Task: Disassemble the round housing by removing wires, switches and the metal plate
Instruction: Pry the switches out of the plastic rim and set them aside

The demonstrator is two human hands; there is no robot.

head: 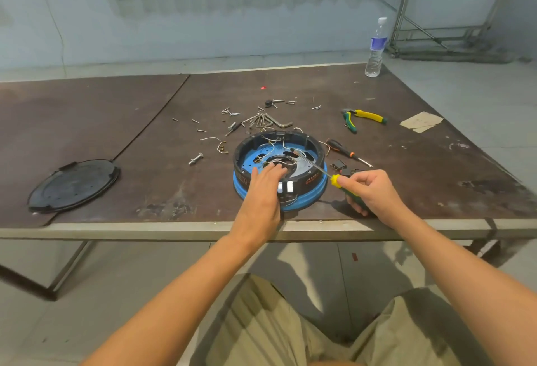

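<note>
While your left hand (261,191) lies over the near rim of the housing (312,182), fingers straight and reaching into its middle among loose wires (271,143), your right hand (370,191) grips the yellow-green handle of a screwdriver (313,163). Its shaft slants across the right rim, tip inside the housing. The housing, black wall on a blue base, sits close to the near edge of the bench (116,110), about midway along. Just right of it lie small black switches (338,165) and a second screwdriver (345,152). Behind it, screws and hex keys (261,120) are scattered. Pliers (363,117) lie toward the right edge, a black lid (74,185) near the left near corner, a bottle (376,46) at the far right corner.
</note>
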